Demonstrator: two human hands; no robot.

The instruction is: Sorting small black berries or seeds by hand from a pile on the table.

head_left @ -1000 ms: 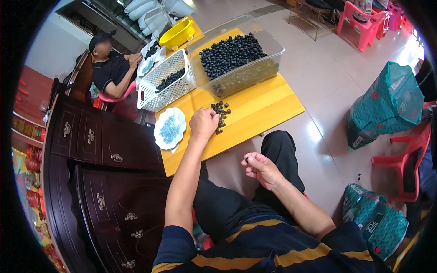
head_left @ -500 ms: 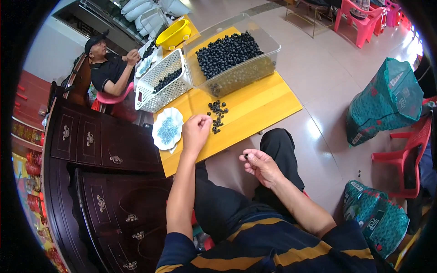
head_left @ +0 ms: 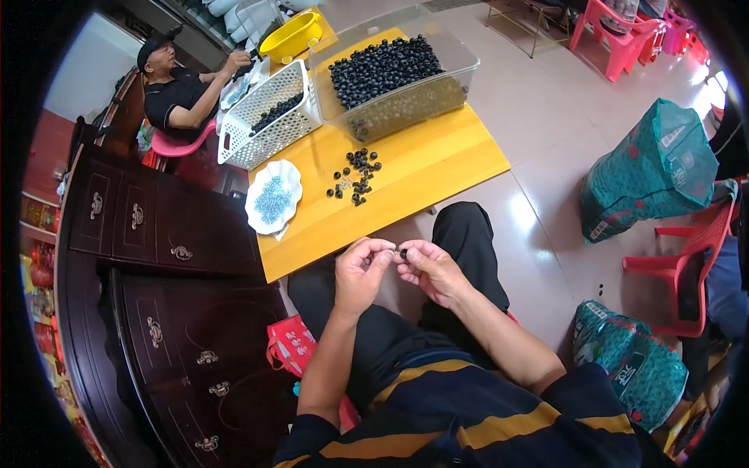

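Over my lap, just off the table's near edge, my two hands meet fingertip to fingertip. My right hand (head_left: 437,274) pinches a small round black bead-like piece (head_left: 403,253) between thumb and forefinger. My left hand (head_left: 357,278) is closed in a pinch right beside it; what sits between its fingertips is too small to make out. Beyond them on the yellow table (head_left: 437,160) lies a loose group of similar black pieces (head_left: 361,161), with some tiny clear bits among them. Left of these, a white scalloped dish (head_left: 254,221) holds many small pale-blue clear pieces (head_left: 273,200).
A clear bin (head_left: 425,100) full of black pieces and a white perforated basket (head_left: 273,139) stand at the back, with a yellow tub (head_left: 290,37) behind. Dark drawers (head_left: 179,226) flank my left. Another person (head_left: 183,93) sits far left. Teal bags (head_left: 647,175) stand right.
My left hand has drawn back from the black pieces on the table to meet my right hand. My right hand has shifted slightly left. The loose pieces lie more spread out.
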